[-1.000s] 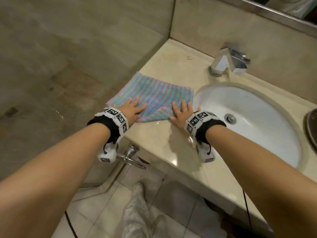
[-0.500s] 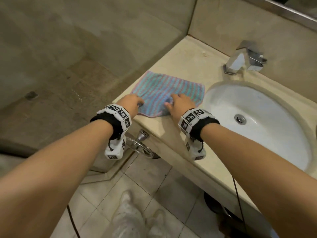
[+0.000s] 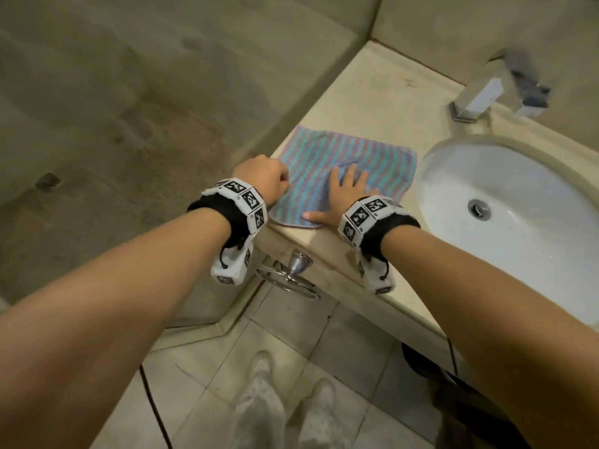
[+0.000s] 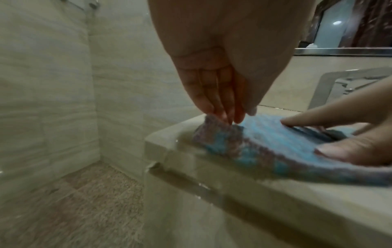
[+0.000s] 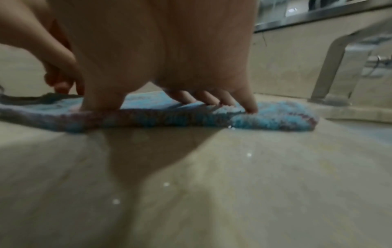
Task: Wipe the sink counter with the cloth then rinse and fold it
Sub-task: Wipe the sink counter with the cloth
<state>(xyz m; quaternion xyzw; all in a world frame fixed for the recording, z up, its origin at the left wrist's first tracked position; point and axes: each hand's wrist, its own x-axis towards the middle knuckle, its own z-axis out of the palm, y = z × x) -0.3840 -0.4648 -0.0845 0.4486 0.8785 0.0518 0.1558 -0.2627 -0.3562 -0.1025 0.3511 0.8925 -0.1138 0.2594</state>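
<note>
A blue and purple striped cloth (image 3: 353, 157) lies spread on the beige sink counter (image 3: 372, 89), left of the basin. My left hand (image 3: 281, 187) is curled at the cloth's near left edge. In the left wrist view, the left hand (image 4: 229, 118) pinches that corner of the cloth (image 4: 260, 142) and holds it slightly raised. My right hand (image 3: 344, 189) lies flat on the cloth with its fingers spread, thumb near the front edge. The right wrist view shows its fingertips (image 5: 250, 107) pressing into the cloth (image 5: 273, 121).
A white oval basin (image 3: 525, 254) sits to the right, with a chrome faucet (image 3: 486, 89) behind it. The counter's left end drops off beside a tiled wall. A chrome towel ring (image 3: 291, 275) hangs under the front edge. The counter in front of the cloth looks wet.
A second ago both hands lay flat on the cloth's near edge. The left hand has since curled onto the left corner, and the right hand has moved onto the cloth's middle, flat again.
</note>
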